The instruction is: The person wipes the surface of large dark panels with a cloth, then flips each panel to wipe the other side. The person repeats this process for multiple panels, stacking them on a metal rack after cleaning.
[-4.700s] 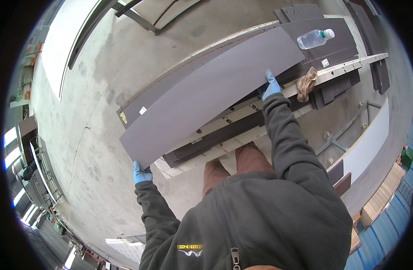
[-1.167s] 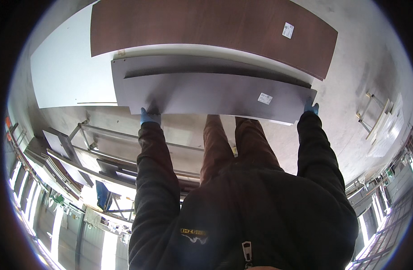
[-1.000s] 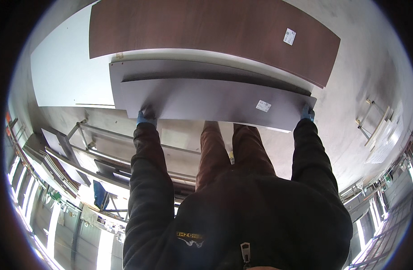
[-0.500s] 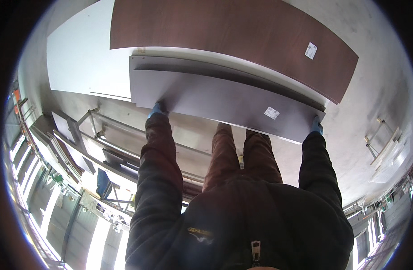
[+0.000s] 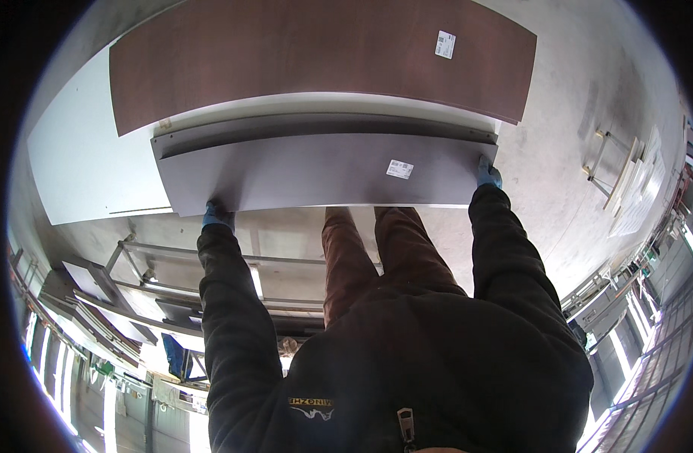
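A long grey panel (image 5: 309, 177) with a white label (image 5: 399, 169) lies across in front of my legs. My blue-gloved left hand (image 5: 219, 214) grips its near edge toward the left end. At the right end, my gloved right hand (image 5: 488, 175) is closed on the corner. The fingers of both hands are partly hidden by the panel. Just beyond it shows the far strip of another grey panel (image 5: 309, 124), mostly covered. Farther off is a wide brown panel (image 5: 309, 53) with its own label. A white panel (image 5: 90, 158) extends out to the left under these boards.
To the left, a metal frame (image 5: 180, 252) stands low on the floor, with several stacked boards (image 5: 97, 325) beside it. On the right are a small stand (image 5: 605, 162) and pale panels (image 5: 639, 189) close to it. My legs (image 5: 350, 257) are just behind the grey panel.
The view has turned, so the boards appear farther left and more level. Both hands keep their hold on the labelled grey panel, which stays over the other grey one.
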The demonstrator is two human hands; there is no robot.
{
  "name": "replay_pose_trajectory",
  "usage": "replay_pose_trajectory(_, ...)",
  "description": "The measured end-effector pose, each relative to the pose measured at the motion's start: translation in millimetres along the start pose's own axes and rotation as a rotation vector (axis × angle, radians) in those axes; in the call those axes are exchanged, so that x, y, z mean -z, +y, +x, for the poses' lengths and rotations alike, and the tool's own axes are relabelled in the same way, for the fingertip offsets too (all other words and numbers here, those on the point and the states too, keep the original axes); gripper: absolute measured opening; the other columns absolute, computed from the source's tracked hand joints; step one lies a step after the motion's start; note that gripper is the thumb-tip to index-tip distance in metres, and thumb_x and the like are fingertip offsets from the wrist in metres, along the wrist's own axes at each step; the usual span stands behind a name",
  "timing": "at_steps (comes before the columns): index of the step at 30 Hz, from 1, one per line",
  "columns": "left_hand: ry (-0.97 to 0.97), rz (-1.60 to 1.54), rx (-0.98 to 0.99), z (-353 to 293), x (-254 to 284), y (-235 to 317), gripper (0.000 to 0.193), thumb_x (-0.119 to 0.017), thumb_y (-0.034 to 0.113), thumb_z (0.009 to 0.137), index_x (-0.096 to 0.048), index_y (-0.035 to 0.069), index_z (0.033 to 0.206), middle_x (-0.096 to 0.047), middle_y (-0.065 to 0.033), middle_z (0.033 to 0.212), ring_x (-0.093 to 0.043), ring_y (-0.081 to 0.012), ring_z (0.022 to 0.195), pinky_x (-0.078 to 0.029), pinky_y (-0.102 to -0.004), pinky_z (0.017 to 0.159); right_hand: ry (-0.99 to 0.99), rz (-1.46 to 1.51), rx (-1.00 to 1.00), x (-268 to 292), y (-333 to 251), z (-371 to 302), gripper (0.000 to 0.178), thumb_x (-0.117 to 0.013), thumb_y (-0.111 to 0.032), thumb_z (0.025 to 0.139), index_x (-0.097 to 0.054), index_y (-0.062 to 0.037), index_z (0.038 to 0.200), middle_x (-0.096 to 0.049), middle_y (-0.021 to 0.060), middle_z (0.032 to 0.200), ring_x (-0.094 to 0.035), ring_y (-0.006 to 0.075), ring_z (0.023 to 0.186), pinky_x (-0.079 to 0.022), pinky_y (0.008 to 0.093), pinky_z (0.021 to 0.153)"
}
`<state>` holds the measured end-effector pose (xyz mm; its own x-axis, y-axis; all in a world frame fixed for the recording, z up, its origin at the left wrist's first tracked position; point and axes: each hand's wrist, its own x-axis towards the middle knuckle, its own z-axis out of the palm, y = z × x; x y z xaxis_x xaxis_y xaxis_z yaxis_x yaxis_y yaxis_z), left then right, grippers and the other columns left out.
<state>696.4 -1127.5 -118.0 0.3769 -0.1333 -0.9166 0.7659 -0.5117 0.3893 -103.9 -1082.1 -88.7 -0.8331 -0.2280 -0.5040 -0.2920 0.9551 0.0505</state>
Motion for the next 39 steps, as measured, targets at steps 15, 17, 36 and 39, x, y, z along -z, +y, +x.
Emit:
replay_pose_trajectory(15,0.342,0.858,-0.511,-72,132,-159,0.042,-0.074,0.046,0.096,-0.070,0.007,0.111,-0.068,-0.0051,0.078,-0.062,-0.0196,0.062,-0.050,-0.0356,0.057,-0.037,0.030,0.654,38,-91,-52,0.080,-0.066,-0.044,0.096,-0.044,0.0106,0.151,-0.054,0.0317,0.148,-0.051,0.0466,0.139,-0.039,0.0483,0.120)
replay_pose_trajectory(17,0.327,0.711,-0.291,-117,160,-214,0.047,-0.079,0.043,0.093,-0.072,0.002,0.113,-0.074,-0.0083,0.090,-0.067,-0.0203,0.078,-0.055,-0.0384,0.073,-0.034,-0.123,0.747,39,-98,-73,0.076,-0.068,-0.039,0.097,-0.045,0.0082,0.151,-0.053,0.0304,0.150,-0.052,0.0444,0.139,-0.040,0.0474,0.120)
replay_pose_trajectory(36,0.207,-0.264,-0.051,-308,387,-332,0.042,-0.070,0.035,0.101,-0.068,0.005,0.130,-0.074,-0.0078,0.104,-0.073,-0.0215,0.084,-0.058,-0.0380,0.069,-0.777,-0.508,0.917,-148,-104,-299,0.035,-0.066,-0.038,0.100,-0.063,-0.0111,0.122,-0.066,0.0072,0.099,-0.066,0.0234,0.079,-0.052,0.0434,0.063)
replay_pose_trajectory(39,0.421,-0.473,-0.060,-324,438,-388,0.040,-0.071,0.035,0.100,-0.069,0.006,0.127,-0.072,-0.0051,0.102,-0.072,-0.0199,0.082,-0.058,-0.0351,0.067,-0.905,-0.658,1.215,-193,-120,-403,0.017,-0.064,-0.030,0.100,-0.062,-0.0142,0.104,-0.058,-0.0006,0.079,-0.055,0.0145,0.063,-0.041,0.0326,0.052)
